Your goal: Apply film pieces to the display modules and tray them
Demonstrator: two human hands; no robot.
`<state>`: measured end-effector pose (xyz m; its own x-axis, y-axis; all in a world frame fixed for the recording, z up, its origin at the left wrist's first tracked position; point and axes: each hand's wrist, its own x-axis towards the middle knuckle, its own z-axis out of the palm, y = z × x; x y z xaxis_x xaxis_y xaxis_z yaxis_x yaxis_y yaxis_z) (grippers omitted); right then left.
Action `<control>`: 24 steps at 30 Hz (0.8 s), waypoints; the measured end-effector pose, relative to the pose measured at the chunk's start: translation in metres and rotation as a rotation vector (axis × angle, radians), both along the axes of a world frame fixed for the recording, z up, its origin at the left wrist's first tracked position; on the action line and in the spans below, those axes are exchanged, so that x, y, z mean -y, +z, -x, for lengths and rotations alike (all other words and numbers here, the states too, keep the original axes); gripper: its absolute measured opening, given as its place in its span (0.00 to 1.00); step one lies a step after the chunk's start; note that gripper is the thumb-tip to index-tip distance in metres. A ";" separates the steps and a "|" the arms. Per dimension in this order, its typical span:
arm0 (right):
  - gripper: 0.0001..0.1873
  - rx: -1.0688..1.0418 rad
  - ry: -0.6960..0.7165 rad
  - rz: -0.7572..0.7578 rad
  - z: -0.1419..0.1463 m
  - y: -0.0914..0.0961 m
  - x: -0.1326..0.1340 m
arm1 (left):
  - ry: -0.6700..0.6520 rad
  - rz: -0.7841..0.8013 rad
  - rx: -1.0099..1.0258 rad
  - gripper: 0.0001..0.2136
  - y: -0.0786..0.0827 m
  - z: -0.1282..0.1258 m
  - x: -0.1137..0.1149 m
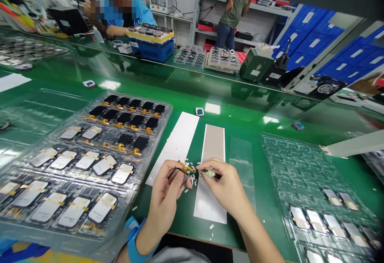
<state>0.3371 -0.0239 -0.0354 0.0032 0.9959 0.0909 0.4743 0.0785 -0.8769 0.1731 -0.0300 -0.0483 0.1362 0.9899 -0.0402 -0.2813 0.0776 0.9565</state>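
On the green bench, left hand pinches a dark panel (flex end toward the other hand), right hand fingertips pinching a film scrap just beside it.

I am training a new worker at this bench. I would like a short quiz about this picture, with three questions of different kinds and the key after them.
1. Which hand holds the small black screen with the orange ribbon: the left hand or the right hand?
2. True or false: the blue band is on the right wrist.
3. What lies scattered on the green mat around the hands?

Key:
1. The left hand.
2. False, it is on the left wrist.
3. Small white scraps.
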 end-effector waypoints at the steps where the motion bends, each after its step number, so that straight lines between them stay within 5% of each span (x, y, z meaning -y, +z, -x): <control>1: 0.12 -0.045 0.008 0.005 0.000 -0.001 0.000 | -0.008 0.003 0.011 0.12 -0.001 0.000 0.000; 9: 0.14 -0.434 -0.004 0.268 -0.001 0.004 0.005 | -0.324 -0.027 -0.044 0.09 -0.006 0.000 0.007; 16: 0.20 -0.554 0.064 0.364 -0.003 0.000 0.011 | -0.290 -0.076 -0.139 0.08 -0.007 0.000 0.008; 24: 0.16 -0.434 0.062 0.310 -0.003 0.005 0.016 | -0.363 -0.009 -0.150 0.09 -0.006 0.000 0.009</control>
<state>0.3396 -0.0394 -0.0303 -0.0848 0.9753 -0.2039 0.0660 -0.1987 -0.9778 0.1731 -0.0389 -0.0539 0.4705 0.8790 -0.0773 -0.0945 0.1372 0.9860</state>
